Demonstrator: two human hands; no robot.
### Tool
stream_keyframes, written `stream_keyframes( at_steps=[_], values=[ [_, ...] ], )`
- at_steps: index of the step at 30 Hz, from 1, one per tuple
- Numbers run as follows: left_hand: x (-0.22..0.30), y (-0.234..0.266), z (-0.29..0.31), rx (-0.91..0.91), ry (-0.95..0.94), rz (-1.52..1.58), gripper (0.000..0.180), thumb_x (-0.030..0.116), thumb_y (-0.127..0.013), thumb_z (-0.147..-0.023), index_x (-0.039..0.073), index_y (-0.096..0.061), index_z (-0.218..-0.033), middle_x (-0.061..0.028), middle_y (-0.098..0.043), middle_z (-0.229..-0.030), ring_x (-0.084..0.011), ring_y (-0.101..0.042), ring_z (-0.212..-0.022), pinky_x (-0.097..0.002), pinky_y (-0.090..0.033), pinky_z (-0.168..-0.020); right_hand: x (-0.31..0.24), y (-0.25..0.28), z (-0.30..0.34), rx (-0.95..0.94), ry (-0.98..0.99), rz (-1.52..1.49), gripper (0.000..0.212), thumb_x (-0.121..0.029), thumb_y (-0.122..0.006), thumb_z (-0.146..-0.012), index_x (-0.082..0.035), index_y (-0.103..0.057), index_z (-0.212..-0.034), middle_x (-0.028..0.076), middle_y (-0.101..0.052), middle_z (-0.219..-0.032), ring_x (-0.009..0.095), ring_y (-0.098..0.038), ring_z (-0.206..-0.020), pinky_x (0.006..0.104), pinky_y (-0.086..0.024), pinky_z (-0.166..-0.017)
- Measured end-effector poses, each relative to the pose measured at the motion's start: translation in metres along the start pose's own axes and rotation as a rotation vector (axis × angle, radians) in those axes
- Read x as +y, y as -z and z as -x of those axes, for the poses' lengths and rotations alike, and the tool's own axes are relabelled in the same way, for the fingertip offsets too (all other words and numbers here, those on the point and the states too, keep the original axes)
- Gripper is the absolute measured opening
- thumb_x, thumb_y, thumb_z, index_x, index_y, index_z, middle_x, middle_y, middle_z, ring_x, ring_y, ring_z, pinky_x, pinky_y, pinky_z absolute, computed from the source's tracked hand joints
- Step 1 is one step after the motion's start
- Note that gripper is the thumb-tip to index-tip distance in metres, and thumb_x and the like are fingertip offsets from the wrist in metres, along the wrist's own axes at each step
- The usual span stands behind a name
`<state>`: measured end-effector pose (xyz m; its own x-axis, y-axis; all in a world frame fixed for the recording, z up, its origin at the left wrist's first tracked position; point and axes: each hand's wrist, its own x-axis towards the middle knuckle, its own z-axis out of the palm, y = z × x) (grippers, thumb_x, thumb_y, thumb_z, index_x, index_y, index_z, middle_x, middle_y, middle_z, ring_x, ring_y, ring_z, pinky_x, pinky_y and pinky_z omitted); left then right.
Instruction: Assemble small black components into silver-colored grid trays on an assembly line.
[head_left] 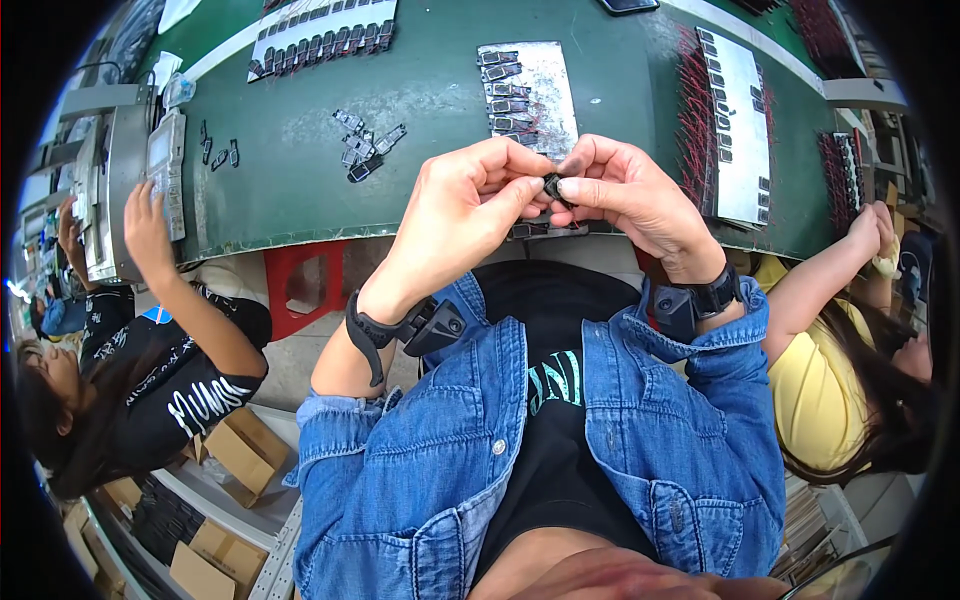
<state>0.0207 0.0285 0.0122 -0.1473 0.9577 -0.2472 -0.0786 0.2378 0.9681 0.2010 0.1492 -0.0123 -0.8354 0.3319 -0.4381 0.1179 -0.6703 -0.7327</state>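
Between the fingertips of both hands is a small black part [553,186], mostly covered by the fingers, so its exact kind does not show. My left hand [478,190] pinches it from the left with thumb and forefinger. My right hand [622,188] grips it from the other side, thumb on top. Just beyond the hands lies a pale board [550,80] with a column of small black rectangular modules [507,106] along its left side. To the left of my hands, a loose pile of similar modules [362,150] rests on the green table [290,190].
Another board [738,130] carries modules and red wires to the right. A third board [325,25] with a row of modules lies far left. Co-workers sit on both sides, a raised hand [150,228] at left and a yellow sleeve [825,400] at right. A red stool [300,285] stands below the table.
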Motion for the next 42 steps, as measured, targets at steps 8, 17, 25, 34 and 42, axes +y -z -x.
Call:
stream_keyframes(
  at_steps=[8,17,25,34,42],
  values=[
    [-0.003,-0.003,-0.005,0.024,-0.01,0.053,0.012,0.002,-0.062,-0.093,-0.004,-0.065,-0.103,-0.0073,-0.071,-0.094,-0.0095,-0.068,-0.085,-0.0239,-0.056,-0.076,0.005,-0.003,0.003,0.091,0.144,0.174,0.012,-0.01,-0.067,-0.095,-0.002,-0.063,-0.103,0.008,-0.068,-0.098,0.015,-0.071,-0.084,0.0259,-0.059,-0.078],
    [-0.009,0.008,-0.005,0.047,0.075,0.151,0.011,0.002,-0.063,-0.093,-0.003,-0.063,-0.103,-0.0061,-0.07,-0.096,-0.0099,-0.068,-0.086,-0.0239,-0.056,-0.08,0.006,-0.009,0.005,0.105,0.108,-0.084,0.02,-0.012,-0.063,-0.099,0.001,-0.064,-0.113,0.009,-0.067,-0.101,0.015,-0.07,-0.086,0.0269,-0.06,-0.081],
    [-0.007,-0.01,-0.001,0.12,-0.186,-0.294,0.012,0.001,-0.064,-0.09,-0.003,-0.064,-0.101,-0.0105,-0.072,-0.088,-0.0165,-0.072,-0.081,-0.0302,-0.059,-0.076,0.018,-0.006,0.001,0.102,0.049,-0.088,0.019,-0.012,-0.063,-0.099,0.0,-0.061,-0.113,0.007,-0.066,-0.097,0.014,-0.069,-0.084,0.0262,-0.058,-0.08],
    [-0.004,-0.021,-0.003,0.197,-0.309,-0.475,0.016,0.003,-0.066,-0.089,0.0,-0.067,-0.105,-0.0112,-0.073,-0.096,-0.019,-0.073,-0.084,-0.0317,-0.06,-0.076,0.014,-0.02,0.012,0.474,0.651,0.994,0.016,-0.006,-0.066,-0.092,0.002,-0.062,-0.105,0.009,-0.065,-0.092,0.017,-0.065,-0.082,0.0296,-0.052,-0.076],
    [-0.001,0.046,-0.009,0.436,-0.454,-0.333,0.022,0.004,-0.067,-0.09,0.001,-0.069,-0.112,-0.0084,-0.071,-0.106,-0.0156,-0.07,-0.089,-0.0279,-0.058,-0.076,0.004,-0.001,0.009,0.353,0.505,1.142,0.013,-0.002,-0.068,-0.087,-0.001,-0.066,-0.1,0.011,-0.065,-0.089,0.023,-0.064,-0.085,0.0335,-0.05,-0.074]
  ],
)
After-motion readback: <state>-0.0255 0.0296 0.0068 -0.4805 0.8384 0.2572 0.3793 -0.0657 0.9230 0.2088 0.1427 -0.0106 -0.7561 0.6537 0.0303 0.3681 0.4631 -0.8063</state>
